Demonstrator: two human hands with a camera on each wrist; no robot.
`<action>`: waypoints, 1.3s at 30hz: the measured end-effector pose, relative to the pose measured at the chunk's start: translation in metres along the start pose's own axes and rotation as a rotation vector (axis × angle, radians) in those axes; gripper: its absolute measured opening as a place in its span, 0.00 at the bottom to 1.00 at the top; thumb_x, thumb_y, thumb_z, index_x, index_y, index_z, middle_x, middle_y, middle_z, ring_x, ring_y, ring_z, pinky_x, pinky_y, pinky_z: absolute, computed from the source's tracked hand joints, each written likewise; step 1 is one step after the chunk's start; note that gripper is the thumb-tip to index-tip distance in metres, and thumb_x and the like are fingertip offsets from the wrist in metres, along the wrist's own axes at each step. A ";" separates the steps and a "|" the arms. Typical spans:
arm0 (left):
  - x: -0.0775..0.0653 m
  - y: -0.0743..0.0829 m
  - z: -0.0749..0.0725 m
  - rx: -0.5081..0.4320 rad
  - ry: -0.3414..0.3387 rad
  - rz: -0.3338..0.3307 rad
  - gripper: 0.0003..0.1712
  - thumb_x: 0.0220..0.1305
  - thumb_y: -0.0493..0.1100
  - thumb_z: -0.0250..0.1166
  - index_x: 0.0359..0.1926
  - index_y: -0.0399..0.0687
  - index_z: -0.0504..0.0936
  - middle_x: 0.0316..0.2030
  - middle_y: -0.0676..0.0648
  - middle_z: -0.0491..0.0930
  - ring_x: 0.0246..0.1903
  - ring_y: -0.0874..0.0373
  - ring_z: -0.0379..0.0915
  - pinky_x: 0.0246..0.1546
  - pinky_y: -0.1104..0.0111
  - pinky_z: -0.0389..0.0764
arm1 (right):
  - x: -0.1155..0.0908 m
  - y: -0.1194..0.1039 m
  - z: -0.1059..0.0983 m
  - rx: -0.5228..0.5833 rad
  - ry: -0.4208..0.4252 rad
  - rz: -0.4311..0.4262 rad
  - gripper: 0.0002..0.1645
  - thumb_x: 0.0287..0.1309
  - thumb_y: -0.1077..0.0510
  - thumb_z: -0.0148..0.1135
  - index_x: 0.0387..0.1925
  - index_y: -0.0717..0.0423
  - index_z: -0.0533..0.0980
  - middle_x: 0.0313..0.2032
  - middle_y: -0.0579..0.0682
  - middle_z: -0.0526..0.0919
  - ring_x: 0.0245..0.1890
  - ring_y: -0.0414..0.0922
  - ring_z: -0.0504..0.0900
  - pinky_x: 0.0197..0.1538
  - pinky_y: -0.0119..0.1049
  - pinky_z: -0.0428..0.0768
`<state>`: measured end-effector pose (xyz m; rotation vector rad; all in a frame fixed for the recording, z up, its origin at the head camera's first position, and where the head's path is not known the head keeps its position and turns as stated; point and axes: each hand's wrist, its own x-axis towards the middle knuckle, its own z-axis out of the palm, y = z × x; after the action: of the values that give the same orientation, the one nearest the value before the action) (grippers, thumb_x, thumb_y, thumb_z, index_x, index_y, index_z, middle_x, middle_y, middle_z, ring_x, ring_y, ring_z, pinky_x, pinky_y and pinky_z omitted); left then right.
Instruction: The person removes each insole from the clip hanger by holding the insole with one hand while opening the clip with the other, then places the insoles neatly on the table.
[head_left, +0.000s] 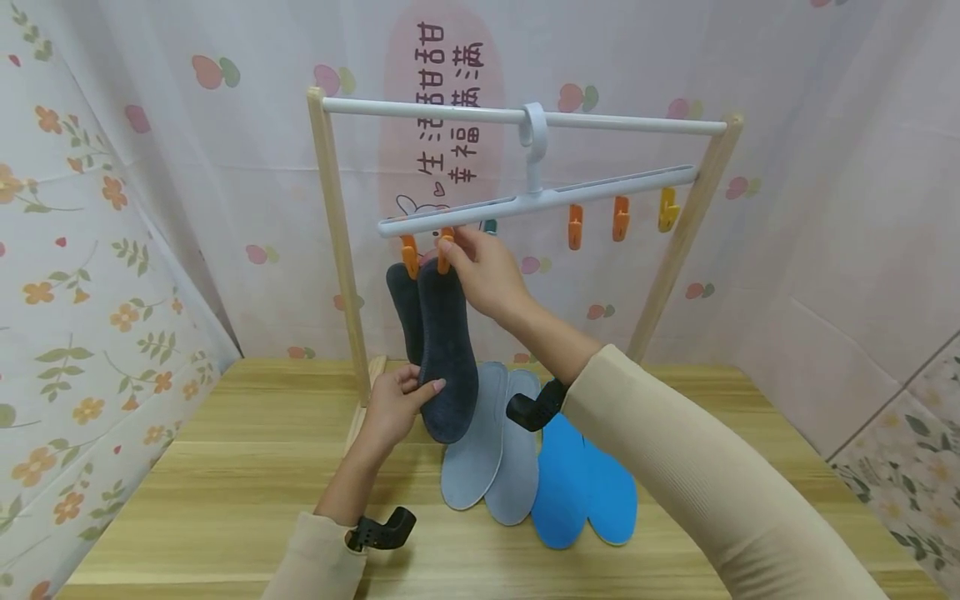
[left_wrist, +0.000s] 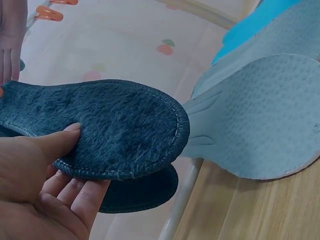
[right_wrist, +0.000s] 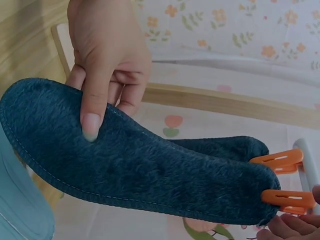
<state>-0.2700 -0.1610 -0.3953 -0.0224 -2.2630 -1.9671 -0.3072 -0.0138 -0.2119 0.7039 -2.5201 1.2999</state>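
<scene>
A dark fleecy insole (head_left: 450,358) hangs from an orange clip (right_wrist: 289,198) under the white hanger (head_left: 480,212). My left hand (head_left: 393,408) pinches its wide lower end at the edge, thumb on the fleece and fingers behind, as the left wrist view (left_wrist: 55,185) shows. My right hand (head_left: 491,271) pinches that clip at the insole's narrow top end. Close behind, a second dark insole (head_left: 405,308) hangs from another orange clip (head_left: 409,257), partly covered by the front one. In the right wrist view only the right hand's fingertips (right_wrist: 287,229) show.
Two grey insoles (head_left: 477,467) and two blue insoles (head_left: 561,500) lie on the wooden table (head_left: 247,467). The hanger hooks over a white rod (head_left: 622,122) between wooden posts (head_left: 337,225). More clips hang at right, two orange (head_left: 620,218) and one yellow (head_left: 667,210). A green clip (head_left: 490,226) is mostly hidden.
</scene>
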 end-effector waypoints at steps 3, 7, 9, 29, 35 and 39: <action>-0.001 0.001 -0.001 -0.004 -0.005 0.002 0.11 0.65 0.36 0.69 0.45 0.33 0.81 0.41 0.36 0.89 0.32 0.67 0.82 0.35 0.77 0.81 | 0.003 -0.001 0.001 0.039 -0.005 0.034 0.27 0.78 0.48 0.50 0.72 0.50 0.69 0.68 0.51 0.77 0.70 0.48 0.74 0.72 0.47 0.71; -0.003 0.001 -0.002 -0.005 -0.019 0.009 0.12 0.66 0.36 0.68 0.46 0.32 0.81 0.41 0.35 0.89 0.31 0.66 0.82 0.34 0.76 0.80 | 0.005 -0.001 0.004 0.088 0.000 0.077 0.26 0.77 0.48 0.50 0.70 0.50 0.70 0.67 0.51 0.77 0.68 0.48 0.75 0.72 0.47 0.72; -0.004 0.001 -0.002 -0.002 -0.024 0.008 0.11 0.66 0.36 0.68 0.46 0.32 0.81 0.41 0.35 0.89 0.30 0.67 0.81 0.33 0.76 0.80 | 0.005 0.000 0.005 0.103 0.011 0.092 0.26 0.77 0.48 0.51 0.69 0.50 0.71 0.67 0.50 0.78 0.68 0.47 0.76 0.72 0.46 0.72; -0.013 0.004 -0.010 0.078 -0.018 0.038 0.10 0.65 0.37 0.69 0.42 0.33 0.81 0.33 0.40 0.89 0.25 0.64 0.73 0.24 0.74 0.70 | 0.009 -0.013 0.016 0.393 0.204 0.194 0.19 0.72 0.52 0.60 0.57 0.57 0.82 0.49 0.52 0.87 0.48 0.42 0.83 0.60 0.38 0.82; -0.017 0.000 -0.013 0.112 -0.052 0.040 0.10 0.65 0.36 0.69 0.43 0.32 0.82 0.37 0.36 0.89 0.25 0.63 0.77 0.28 0.74 0.76 | 0.011 -0.021 0.017 0.485 0.195 0.196 0.20 0.71 0.53 0.60 0.58 0.57 0.81 0.52 0.52 0.85 0.54 0.43 0.85 0.61 0.37 0.82; -0.017 -0.002 -0.015 0.149 -0.086 0.041 0.12 0.65 0.35 0.68 0.46 0.31 0.82 0.39 0.34 0.89 0.31 0.59 0.85 0.32 0.71 0.82 | 0.012 -0.026 0.017 0.506 0.165 0.183 0.21 0.71 0.53 0.60 0.60 0.58 0.80 0.54 0.53 0.85 0.57 0.45 0.85 0.61 0.39 0.81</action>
<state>-0.2517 -0.1743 -0.3971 -0.1391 -2.4359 -1.8062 -0.3038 -0.0445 -0.1989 0.4316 -2.1767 2.0042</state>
